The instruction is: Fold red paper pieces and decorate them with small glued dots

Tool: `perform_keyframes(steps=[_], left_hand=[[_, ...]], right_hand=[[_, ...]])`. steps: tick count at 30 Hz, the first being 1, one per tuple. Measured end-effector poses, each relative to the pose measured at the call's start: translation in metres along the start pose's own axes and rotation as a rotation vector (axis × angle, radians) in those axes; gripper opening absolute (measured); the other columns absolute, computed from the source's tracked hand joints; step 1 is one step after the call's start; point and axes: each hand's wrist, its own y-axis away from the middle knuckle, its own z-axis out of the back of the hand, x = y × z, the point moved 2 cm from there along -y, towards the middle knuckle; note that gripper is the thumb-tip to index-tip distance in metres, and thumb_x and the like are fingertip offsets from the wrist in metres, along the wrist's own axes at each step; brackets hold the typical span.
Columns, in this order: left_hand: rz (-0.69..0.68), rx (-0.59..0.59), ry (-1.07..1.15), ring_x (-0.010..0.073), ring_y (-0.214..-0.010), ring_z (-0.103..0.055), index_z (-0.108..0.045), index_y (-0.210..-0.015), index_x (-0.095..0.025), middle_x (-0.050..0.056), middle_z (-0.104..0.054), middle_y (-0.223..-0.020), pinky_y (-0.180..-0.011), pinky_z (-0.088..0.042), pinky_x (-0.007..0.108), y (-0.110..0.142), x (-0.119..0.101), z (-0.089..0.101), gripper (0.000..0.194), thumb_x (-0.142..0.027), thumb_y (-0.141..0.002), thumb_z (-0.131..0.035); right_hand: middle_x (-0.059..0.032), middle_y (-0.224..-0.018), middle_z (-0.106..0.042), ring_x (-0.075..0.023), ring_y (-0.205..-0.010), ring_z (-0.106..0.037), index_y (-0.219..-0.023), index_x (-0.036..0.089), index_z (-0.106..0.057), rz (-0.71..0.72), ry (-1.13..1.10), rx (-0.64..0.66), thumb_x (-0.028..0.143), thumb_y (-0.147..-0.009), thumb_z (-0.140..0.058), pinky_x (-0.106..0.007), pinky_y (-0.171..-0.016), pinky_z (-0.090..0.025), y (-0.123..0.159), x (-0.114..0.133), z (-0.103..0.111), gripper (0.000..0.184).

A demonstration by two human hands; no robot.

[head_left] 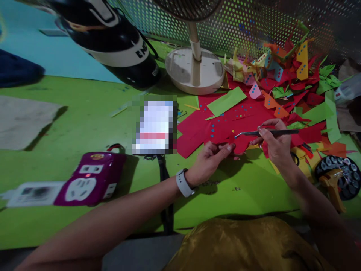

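My right hand (275, 141) grips dark metal tweezers (279, 132), their bent tip pointing left over red paper. A tiny blue bit (235, 136) shows at the tip; whether it is pinched or lying on the paper I cannot tell. My left hand (216, 155) is closed with thumb and fingers together on the near edge of a red paper piece (222, 141). Several small blue squares (213, 131) form a short row on the red paper by my left hand. More blue and yellow specks lie scattered on the red sheet (254, 113) behind.
A green paper strip (227, 101) lies behind my hands, near a fan base (194, 71). Coloured folded papers (270, 71) pile up at the back right. A phone (155, 124), purple power socket (93, 178), black bottle (118, 49), glue gun (332, 184) and round case (351, 177) stand around.
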Motion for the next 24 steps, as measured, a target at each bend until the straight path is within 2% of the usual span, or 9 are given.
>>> perform_keyframes(steps=[8, 18, 24], left_hand=[[-0.002, -0.006, 0.002, 0.0166, -0.059, -0.069, -0.071, -0.07, -0.018, 0.001, -0.069, -0.059, -0.062, -0.056, 0.026, -0.0006, 0.0012, -0.0007, 0.041, -0.058, -0.075, -0.08], [0.018, -0.027, -0.035, 0.0188, -0.062, -0.071, -0.061, -0.057, -0.02, -0.001, -0.059, -0.051, -0.057, -0.053, 0.025, 0.0007, -0.0002, 0.001, 0.045, -0.057, -0.075, -0.08], [0.021, -0.036, -0.046, 0.0186, -0.063, -0.071, -0.064, -0.062, -0.019, 0.001, -0.065, -0.057, -0.056, -0.052, 0.025, 0.0008, 0.0008, 0.001, 0.044, -0.058, -0.074, -0.08]], right_hand=[[0.0082, -0.073, -0.067, -0.009, -0.046, -0.065, -0.092, 0.025, -0.056, -0.008, 0.0, -0.005, 0.042, -0.082, -0.075, -0.02, -0.043, -0.046, 0.0006, 0.002, -0.001, 0.028], [0.0083, -0.067, -0.064, -0.0103, -0.046, -0.065, -0.092, 0.026, -0.056, 0.002, 0.072, 0.005, 0.041, -0.084, -0.073, -0.023, -0.045, -0.048, 0.0012, 0.003, -0.001, 0.024], [0.0081, -0.067, -0.063, -0.0108, -0.046, -0.065, -0.093, 0.026, -0.055, 0.004, 0.096, 0.022, 0.045, -0.085, -0.071, -0.024, -0.045, -0.049, 0.0009, 0.0021, -0.0004, 0.026]])
